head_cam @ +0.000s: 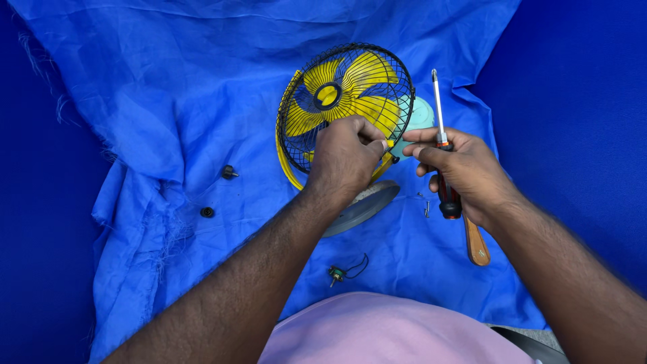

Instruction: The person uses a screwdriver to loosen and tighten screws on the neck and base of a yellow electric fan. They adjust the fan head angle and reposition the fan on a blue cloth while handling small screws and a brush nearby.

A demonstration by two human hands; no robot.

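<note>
**Two hands at the rim of a small yellow table fan**

The fingers (373,138) of the left hand (345,156) are curled and pressed together on the near right rim of the fan's black wire guard (317,64), pinching at the cage edge where it meets the yellow band. The right hand (465,172) sits just right of it, thumb and forefinger reaching in toward the same spot, their tips close to the left fingertips; the remaining fingers are wrapped around a screwdriver (441,145). Its thin metal shaft points away toward the far side, and the black and red handle pokes out below the palm.

The table fan (344,94) lies tilted at the middle of the scene, slightly far of centre, face turned up toward the camera. It has yellow blades around a yellow hub, a round black wire guard, a yellow rim strip curving down its left side, a pale teal motor housing behind on the right, and a grey base showing under the left wrist.

Everything rests on a wrinkled blue cloth (168,101) with frayed edges. A wooden handle (476,244) lies partly under the right wrist. A small green switch with black wires (340,271) lies near the person. Two small dark parts (229,172) (207,211) sit well apart to the left, and tiny screws (426,207) lie just beside the base.
</note>
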